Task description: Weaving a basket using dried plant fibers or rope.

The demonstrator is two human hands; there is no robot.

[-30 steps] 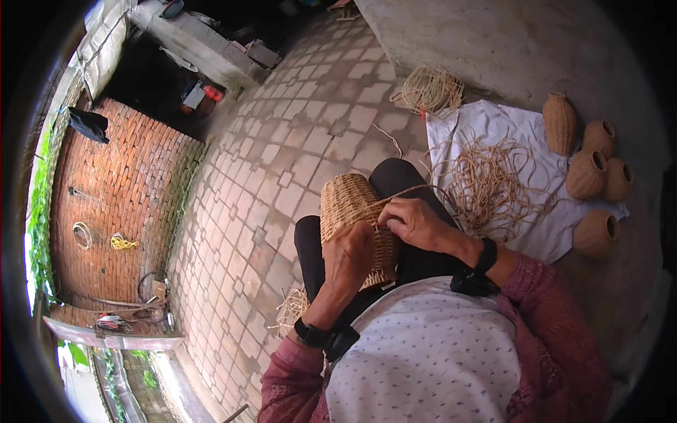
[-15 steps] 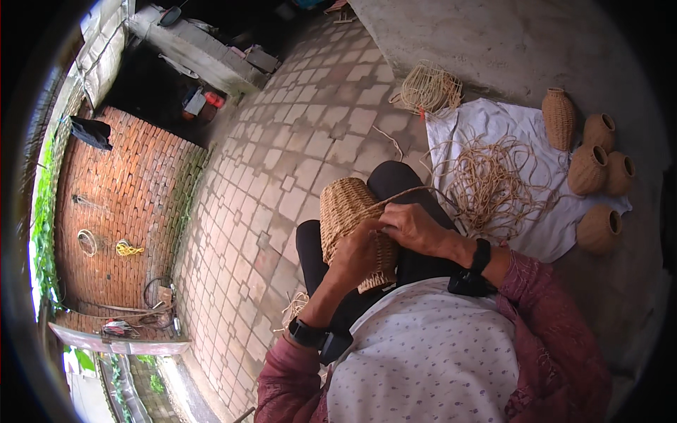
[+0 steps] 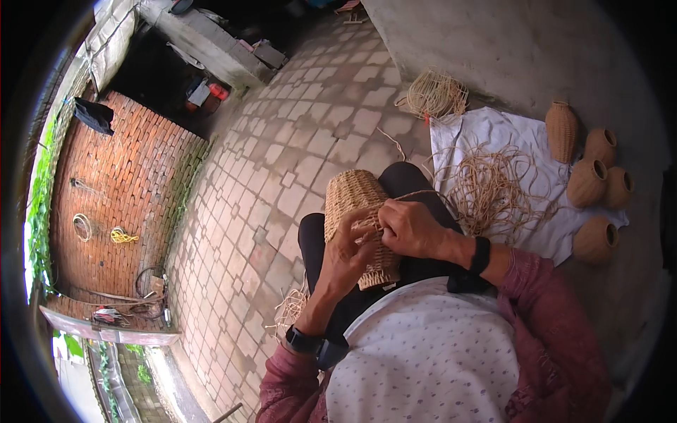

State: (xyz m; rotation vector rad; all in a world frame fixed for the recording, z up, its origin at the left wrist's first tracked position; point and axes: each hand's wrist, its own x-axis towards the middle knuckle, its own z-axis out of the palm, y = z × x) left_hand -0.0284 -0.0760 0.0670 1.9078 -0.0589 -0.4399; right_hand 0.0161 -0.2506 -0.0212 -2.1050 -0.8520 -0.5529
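A woven tan basket lies tilted across my lap, between my dark-clad knees. Resting over its side, my left hand has its fingers apart and slightly curled. My right hand is closed in a pinch at the basket's side, gripping a twisted straw cord. From there the cord runs over my right knee toward a loose heap of the same cord on a white cloth. The fingertips of my right hand and the exact spot they work on are partly hidden.
Several finished woven vases stand or lie at the right by the cloth. A coil of pale cane sits against the grey wall. Loose strands lie beside my left leg on the paving. A brick wall rises at left.
My left hand has loosened from a closed grip, and its fingers have spread over the basket. The right hand stays at the basket's side with the cord. The view has shifted slightly.
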